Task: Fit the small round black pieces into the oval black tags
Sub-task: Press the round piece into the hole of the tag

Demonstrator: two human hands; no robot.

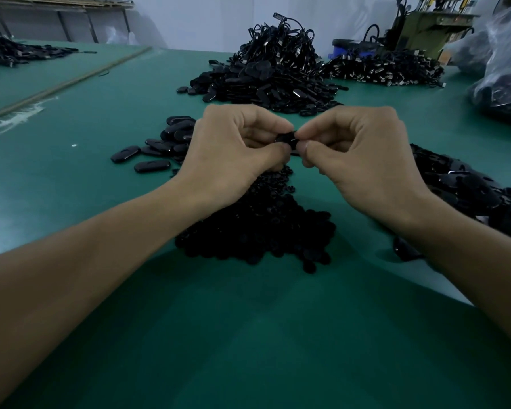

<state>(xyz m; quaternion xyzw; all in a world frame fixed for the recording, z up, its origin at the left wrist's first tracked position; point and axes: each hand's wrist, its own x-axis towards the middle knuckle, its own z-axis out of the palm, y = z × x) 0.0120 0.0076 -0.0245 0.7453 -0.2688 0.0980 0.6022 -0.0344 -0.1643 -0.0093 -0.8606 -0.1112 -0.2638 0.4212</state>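
My left hand [233, 152] and my right hand [357, 154] meet above the green table, fingers curled. Between their fingertips they pinch one oval black tag [286, 138], mostly hidden by the fingers. Whether a round piece sits in it I cannot tell. Under my hands lies a heap of small round black pieces [260, 228]. A small group of oval tags [160, 146] lies to the left of my left hand. Another heap of oval tags [466, 187] spreads behind my right wrist.
A tall pile of black tags with cords [266, 72] stands at the back centre, with a flatter pile [387, 69] to its right. A clear plastic bag [505, 66] of black parts sits far right. A machine [431, 22] stands behind. The green table [248, 335] shows bare near me.
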